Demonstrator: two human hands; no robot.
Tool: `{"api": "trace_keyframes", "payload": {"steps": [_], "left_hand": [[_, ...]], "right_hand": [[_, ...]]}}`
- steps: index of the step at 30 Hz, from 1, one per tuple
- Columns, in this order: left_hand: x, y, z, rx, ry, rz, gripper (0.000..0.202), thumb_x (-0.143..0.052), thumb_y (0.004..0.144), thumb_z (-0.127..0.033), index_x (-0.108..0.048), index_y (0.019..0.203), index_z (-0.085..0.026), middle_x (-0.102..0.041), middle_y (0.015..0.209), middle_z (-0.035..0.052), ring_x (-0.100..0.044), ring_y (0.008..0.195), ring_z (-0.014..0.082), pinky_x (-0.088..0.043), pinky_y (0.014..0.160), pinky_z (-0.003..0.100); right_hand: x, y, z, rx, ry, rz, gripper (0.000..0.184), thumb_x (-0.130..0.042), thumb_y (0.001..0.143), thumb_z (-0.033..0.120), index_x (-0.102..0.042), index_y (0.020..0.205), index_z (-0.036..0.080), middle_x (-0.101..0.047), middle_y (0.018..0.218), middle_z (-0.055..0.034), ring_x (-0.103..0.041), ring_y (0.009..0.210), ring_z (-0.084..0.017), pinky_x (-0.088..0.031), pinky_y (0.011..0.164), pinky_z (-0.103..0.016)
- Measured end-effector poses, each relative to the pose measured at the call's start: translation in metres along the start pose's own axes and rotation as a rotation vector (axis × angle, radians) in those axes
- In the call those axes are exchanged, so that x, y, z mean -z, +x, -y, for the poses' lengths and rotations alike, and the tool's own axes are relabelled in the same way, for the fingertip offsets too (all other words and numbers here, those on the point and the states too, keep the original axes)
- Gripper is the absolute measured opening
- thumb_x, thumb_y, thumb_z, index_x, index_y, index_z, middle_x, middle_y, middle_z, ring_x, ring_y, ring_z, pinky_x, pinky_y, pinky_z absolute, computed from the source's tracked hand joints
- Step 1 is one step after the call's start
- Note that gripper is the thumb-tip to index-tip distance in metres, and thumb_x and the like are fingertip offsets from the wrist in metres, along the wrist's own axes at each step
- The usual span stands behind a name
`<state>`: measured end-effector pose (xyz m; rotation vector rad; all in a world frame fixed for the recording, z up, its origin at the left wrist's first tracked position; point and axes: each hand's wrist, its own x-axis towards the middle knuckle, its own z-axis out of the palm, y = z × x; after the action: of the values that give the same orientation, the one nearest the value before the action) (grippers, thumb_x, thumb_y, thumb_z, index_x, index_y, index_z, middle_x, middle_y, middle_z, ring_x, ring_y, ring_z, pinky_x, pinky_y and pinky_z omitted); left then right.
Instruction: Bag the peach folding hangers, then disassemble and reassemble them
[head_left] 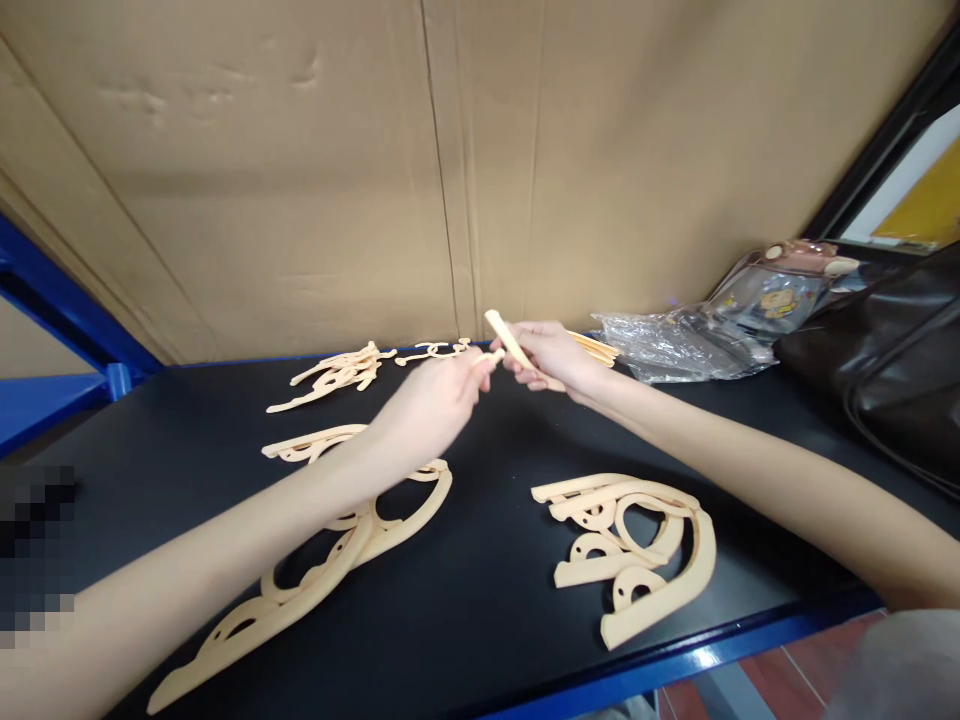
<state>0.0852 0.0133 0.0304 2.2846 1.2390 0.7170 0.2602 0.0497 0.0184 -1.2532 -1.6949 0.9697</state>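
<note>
Above the back middle of the table, my two hands are close together. My left hand is closed, pinching a small cream plastic piece whose rounded tip shows beside the thumb; most of it is hidden by the fingers. My right hand has its fingers wrapped round a cream plastic hanger arm, held tilted with its upper end toward the left. The small piece and the hanger arm nearly meet; I cannot tell if they touch. Under my left forearm lie several curved hanger arms. Another group of hanger arms lies front right.
At the back left are a pile of hanger parts and small hook-shaped pieces. More strips lie behind my right hand. Clear plastic bags and a dark leather bag sit right. A cardboard wall stands behind the black table.
</note>
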Motion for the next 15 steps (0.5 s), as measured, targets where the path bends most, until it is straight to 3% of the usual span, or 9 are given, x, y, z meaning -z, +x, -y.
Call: {"api": "trace_keyframes", "payload": {"steps": [2,3,7,9,11,15], "left_hand": [[0.003,-0.005,0.0,-0.094,0.216,0.044,0.037,-0.029,0.097,-0.037,-0.053,0.075,-0.02,-0.059,0.069,0.0018,-0.055,0.064,0.0175,-0.038,0.061,0.029],[0.007,-0.006,0.003,-0.076,0.288,0.055,0.04,-0.026,0.097,-0.039,-0.055,0.076,-0.02,-0.062,0.072,0.0031,-0.058,0.069,0.0201,-0.04,0.065,0.031],[0.043,0.007,0.041,0.17,0.519,-0.056,0.045,-0.023,0.096,-0.046,-0.059,0.094,-0.019,-0.065,0.075,0.0075,-0.061,0.076,0.0294,-0.043,0.074,0.042],[0.062,0.017,0.072,0.095,0.518,-0.154,0.036,-0.033,0.094,-0.041,-0.06,0.094,-0.017,-0.065,0.082,0.0104,-0.06,0.085,0.0313,-0.042,0.082,0.045],[0.075,0.025,0.103,0.029,0.485,-0.147,0.024,-0.045,0.088,-0.034,-0.061,0.088,-0.016,-0.065,0.088,0.0095,-0.057,0.096,0.0301,-0.038,0.094,0.044],[0.077,0.026,0.137,0.0,0.434,-0.156,0.019,-0.053,0.081,-0.032,-0.061,0.085,-0.017,-0.063,0.09,0.0113,-0.055,0.099,0.0333,-0.036,0.097,0.05]], "right_hand": [[0.012,0.012,-0.004,-0.038,-0.082,-0.114,0.03,-0.033,0.099,0.032,-0.058,0.092,0.018,-0.051,0.06,0.0019,-0.041,0.042,-0.008,-0.033,0.041,-0.02],[0.021,0.018,-0.009,-0.041,-0.114,-0.155,0.031,-0.031,0.099,0.032,-0.058,0.093,0.018,-0.052,0.061,0.0011,-0.041,0.043,-0.008,-0.034,0.042,-0.021],[0.063,0.036,-0.037,-0.06,-0.315,-0.313,0.026,-0.039,0.096,0.025,-0.06,0.085,0.016,-0.056,0.065,-0.003,-0.049,0.052,-0.012,-0.04,0.051,-0.024],[0.08,0.039,-0.053,-0.047,-0.445,-0.364,0.018,-0.05,0.09,0.021,-0.063,0.078,0.015,-0.061,0.069,-0.0061,-0.057,0.065,-0.017,-0.044,0.061,-0.028],[0.09,0.039,-0.067,-0.014,-0.557,-0.398,0.013,-0.055,0.086,0.02,-0.066,0.08,0.015,-0.066,0.078,-0.0097,-0.06,0.077,-0.022,-0.045,0.071,-0.034],[0.091,0.039,-0.079,0.066,-0.718,-0.384,0.013,-0.057,0.083,0.02,-0.069,0.087,0.015,-0.068,0.088,-0.0131,-0.062,0.086,-0.027,-0.046,0.078,-0.04]]}}
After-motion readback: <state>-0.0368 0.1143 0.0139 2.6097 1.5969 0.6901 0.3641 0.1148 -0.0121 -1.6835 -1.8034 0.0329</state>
